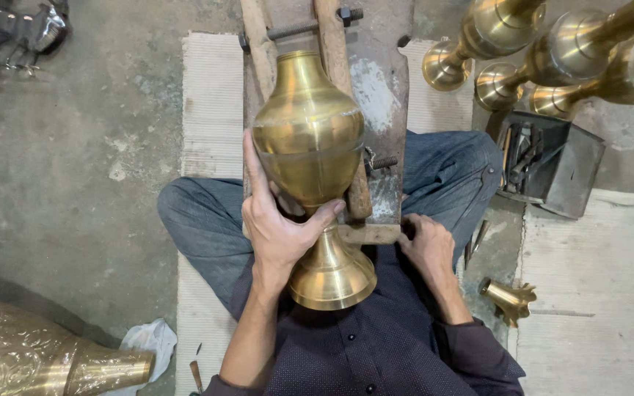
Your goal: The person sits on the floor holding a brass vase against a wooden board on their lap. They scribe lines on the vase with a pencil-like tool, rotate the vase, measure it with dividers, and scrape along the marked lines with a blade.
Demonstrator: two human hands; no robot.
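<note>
A large brass vase with a flared foot lies lengthwise over my lap, its mouth pointing away from me. My left hand wraps around the narrow waist of the vase, thumb on one side, fingers on the other. Under the vase is a worn wooden frame with bolts through it. My right hand rests closed on the near end of that frame, beside the vase's foot.
I sit cross-legged on a pale mat on a concrete floor. Several brass vases lie at the top right above a dark metal tool box. A small brass fitting sits at right; a plastic-wrapped brass piece lies bottom left.
</note>
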